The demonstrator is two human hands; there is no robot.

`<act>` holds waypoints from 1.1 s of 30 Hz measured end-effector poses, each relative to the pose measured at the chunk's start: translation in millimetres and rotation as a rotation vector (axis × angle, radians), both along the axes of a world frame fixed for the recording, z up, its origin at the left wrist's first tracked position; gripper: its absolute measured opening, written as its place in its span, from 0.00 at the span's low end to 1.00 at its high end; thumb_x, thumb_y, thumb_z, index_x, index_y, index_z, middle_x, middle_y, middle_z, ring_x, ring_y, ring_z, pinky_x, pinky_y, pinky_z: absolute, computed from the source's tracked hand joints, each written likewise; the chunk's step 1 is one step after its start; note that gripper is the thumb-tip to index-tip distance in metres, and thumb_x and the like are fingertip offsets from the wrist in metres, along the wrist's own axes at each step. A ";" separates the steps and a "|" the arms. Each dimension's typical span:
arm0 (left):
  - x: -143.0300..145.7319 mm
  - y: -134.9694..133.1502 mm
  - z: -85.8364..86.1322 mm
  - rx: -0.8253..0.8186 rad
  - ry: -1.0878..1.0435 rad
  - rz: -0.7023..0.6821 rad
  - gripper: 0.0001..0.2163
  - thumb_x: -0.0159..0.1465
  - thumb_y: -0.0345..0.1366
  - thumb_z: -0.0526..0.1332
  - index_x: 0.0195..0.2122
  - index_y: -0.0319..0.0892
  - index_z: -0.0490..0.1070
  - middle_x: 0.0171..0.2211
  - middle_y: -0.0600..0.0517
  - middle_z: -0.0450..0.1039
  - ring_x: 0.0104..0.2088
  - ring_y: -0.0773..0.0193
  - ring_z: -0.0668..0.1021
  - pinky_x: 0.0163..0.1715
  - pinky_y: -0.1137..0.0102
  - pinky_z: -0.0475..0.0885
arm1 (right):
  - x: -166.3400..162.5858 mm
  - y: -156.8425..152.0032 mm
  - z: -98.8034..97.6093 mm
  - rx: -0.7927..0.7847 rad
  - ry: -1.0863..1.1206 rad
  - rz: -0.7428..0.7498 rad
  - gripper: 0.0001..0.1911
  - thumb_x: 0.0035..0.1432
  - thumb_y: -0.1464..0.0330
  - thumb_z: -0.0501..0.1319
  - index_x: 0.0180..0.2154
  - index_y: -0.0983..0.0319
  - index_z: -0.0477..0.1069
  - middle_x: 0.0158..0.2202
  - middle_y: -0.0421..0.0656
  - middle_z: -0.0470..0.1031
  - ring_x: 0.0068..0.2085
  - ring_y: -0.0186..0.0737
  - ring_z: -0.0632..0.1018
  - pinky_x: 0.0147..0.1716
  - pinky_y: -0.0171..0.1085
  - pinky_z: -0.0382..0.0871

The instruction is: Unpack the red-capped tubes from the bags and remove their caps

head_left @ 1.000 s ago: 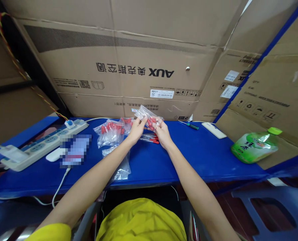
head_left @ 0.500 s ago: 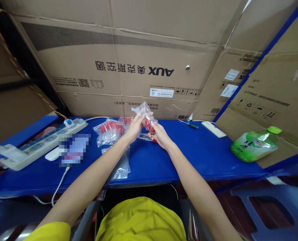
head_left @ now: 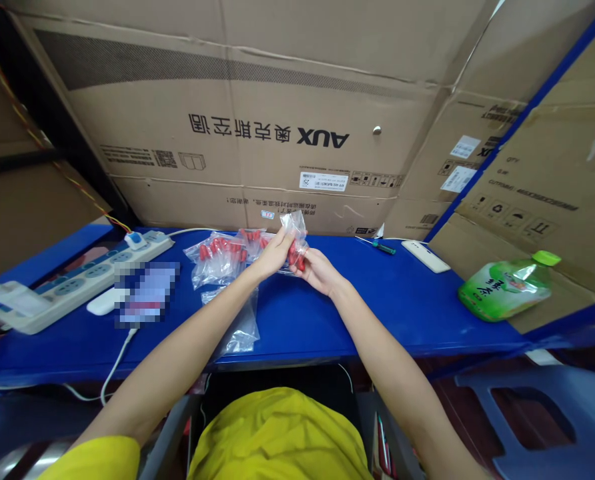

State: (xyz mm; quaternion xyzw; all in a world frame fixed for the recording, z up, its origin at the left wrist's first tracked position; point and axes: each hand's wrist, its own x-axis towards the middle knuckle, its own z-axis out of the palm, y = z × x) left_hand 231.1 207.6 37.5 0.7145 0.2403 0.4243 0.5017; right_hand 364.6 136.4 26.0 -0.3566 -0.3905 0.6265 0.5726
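Nearest on the bench (head_left: 307,327), flat clear bags (head_left: 241,328) are left, seemingly unfilled. Beyond, bags of red-ended pieces (head_left: 220,259) appear packed. Farther on, another red-filled bag (head_left: 296,235) is pinched by the left hand (head_left: 275,253) and held below by the right hand (head_left: 320,271); its closure cannot be told.

The held bag (head_left: 293,223) is clear, its pieces (head_left: 293,253) red, the table (head_left: 377,307) blue, the cardboard (head_left: 277,27) brown, printed in black.

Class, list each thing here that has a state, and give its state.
Held bag: red pieces showing
Left hand: gripping held bag
Right hand: gripping held bag
Leftmost bag: contains red pieces
Nearest bag: flat
Green bottle: capped
Power strip: plugs inserted
Screwdriver: lying down
Phone: pixelated; cable attached
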 end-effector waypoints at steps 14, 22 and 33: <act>-11.6 2.5 9.8 0.350 0.353 0.426 0.22 0.75 0.50 0.52 0.26 0.44 0.65 0.24 0.52 0.72 0.28 0.60 0.73 0.32 0.67 0.61 | 4.9 4.6 2.8 -0.014 -0.023 -0.149 0.12 0.62 0.63 0.71 0.33 0.64 0.75 0.24 0.42 0.76 0.25 0.32 0.76 0.24 0.29 0.73; -15.5 -1.7 17.7 0.561 0.336 0.367 0.17 0.74 0.45 0.55 0.28 0.44 0.65 0.23 0.54 0.68 0.26 0.63 0.68 0.31 0.68 0.57 | 4.9 1.4 3.5 -0.102 -0.034 -0.067 0.13 0.70 0.60 0.62 0.38 0.64 0.75 0.32 0.46 0.81 0.24 0.33 0.77 0.22 0.30 0.72; -21.7 2.2 23.4 0.583 0.357 0.365 0.19 0.75 0.46 0.54 0.26 0.44 0.65 0.24 0.52 0.69 0.27 0.61 0.69 0.31 0.67 0.57 | 7.4 0.3 5.2 -0.119 -0.023 -0.064 0.15 0.68 0.55 0.64 0.39 0.61 0.74 0.32 0.44 0.80 0.24 0.32 0.76 0.22 0.30 0.70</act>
